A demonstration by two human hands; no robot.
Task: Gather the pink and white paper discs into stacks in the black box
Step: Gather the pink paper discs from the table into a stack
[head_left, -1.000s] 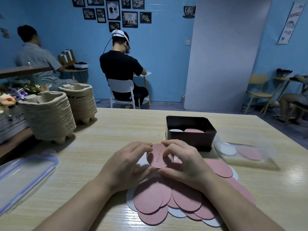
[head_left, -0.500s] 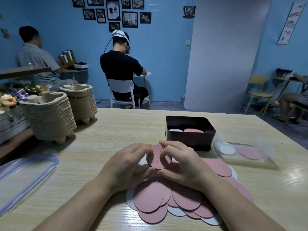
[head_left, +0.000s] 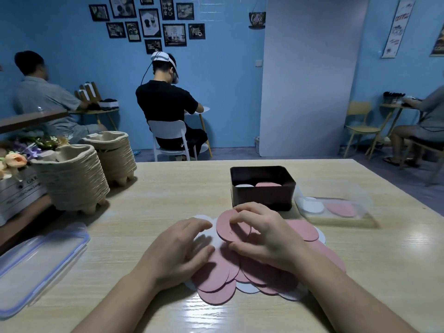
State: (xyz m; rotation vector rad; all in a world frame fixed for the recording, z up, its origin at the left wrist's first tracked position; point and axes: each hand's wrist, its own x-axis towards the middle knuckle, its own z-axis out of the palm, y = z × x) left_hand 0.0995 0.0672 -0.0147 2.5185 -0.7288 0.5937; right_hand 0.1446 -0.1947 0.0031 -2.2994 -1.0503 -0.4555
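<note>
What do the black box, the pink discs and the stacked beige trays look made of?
Black box: rigid plastic or metal, I cannot tell which; dark walls with a faint sheen.
Pink discs: thin matte paper or card; flat, with clean-cut edges.
Stacked beige trays: likely moulded paper pulp; rough and dull.

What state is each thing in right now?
Black rectangular box: open, white and pink stacks inside.
Raised pink paper disc: pinched by right hand.
Pile of pink and white paper discs: spread out, overlapping.
Left hand: relaxed, resting on pile.
Clear plastic container: holds white and pink discs.
</note>
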